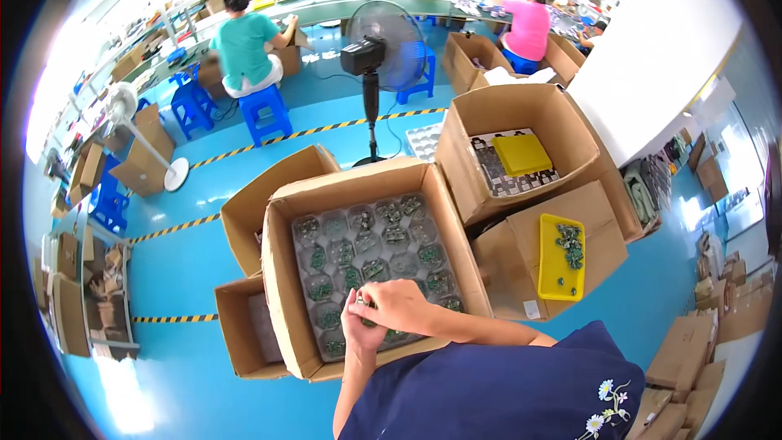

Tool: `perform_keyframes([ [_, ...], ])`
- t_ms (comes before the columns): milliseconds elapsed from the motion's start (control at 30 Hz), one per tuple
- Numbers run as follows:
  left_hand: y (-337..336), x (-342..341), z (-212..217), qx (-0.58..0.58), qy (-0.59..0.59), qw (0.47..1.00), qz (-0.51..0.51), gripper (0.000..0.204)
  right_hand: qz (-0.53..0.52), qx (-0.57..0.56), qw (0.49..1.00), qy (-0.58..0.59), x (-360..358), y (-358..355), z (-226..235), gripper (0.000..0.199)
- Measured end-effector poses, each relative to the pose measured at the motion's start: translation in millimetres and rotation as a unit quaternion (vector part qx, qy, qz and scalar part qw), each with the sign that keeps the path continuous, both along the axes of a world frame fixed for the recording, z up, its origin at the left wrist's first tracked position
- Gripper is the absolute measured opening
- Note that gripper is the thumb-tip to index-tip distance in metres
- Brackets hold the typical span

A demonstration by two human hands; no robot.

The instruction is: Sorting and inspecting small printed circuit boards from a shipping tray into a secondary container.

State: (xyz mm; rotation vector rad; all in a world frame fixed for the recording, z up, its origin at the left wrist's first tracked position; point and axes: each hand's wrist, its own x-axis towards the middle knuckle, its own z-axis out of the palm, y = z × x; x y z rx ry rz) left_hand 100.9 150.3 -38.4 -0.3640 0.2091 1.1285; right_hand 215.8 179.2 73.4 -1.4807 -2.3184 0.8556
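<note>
An open cardboard box [287,277] in front of me holds a clear plastic tray [368,257] whose round pockets are filled with small green circuit boards. My left hand [358,332] and my right hand [397,303] meet over the tray's near edge, fingers closed together on a few small green boards [364,301]. Which hand carries them I cannot tell exactly; both touch them.
A yellow tray [554,257] with several green parts lies on a closed carton at right. Behind it an open box [521,114] holds a yellow lid. More open cartons [244,212] stand left. A pedestal fan [376,57], blue stools and seated workers at benches are beyond.
</note>
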Motion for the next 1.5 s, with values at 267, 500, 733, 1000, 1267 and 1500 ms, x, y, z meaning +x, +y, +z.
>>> perform_keyframes([
  [267, -3, -11, 13, -0.001, 0.068, 0.988, 0.14, 0.021, 0.102, 0.153, 0.944, 0.276, -20, -4, -8, 0.015],
  [500, -68, -43, 46, -0.054, 0.037, 0.984, 0.167, 0.021, 0.11, -0.044, 0.984, 0.13, -56, 76, -100, 0.027],
  [733, -107, -61, 71, -0.062, 0.099, 0.959, 0.258, 0.023, 0.358, 0.209, 0.9, -0.133, -106, 95, -146, 0.007],
  [1000, -112, -86, 71, -0.07, 0.121, 0.943, 0.302, 0.019, 0.379, 0.153, 0.897, -0.168, -112, 108, -156, 0.012],
  [1267, -77, -49, 75, -0.137, 0.099, 0.962, 0.213, 0.03, 0.223, -0.042, 0.959, 0.171, -59, 59, -19, 0.03],
  [1500, -87, -32, 53, -0.05, 0.035, 0.984, 0.167, 0.023, 0.15, 0.026, 0.969, 0.196, -29, 15, 4, 0.024],
])
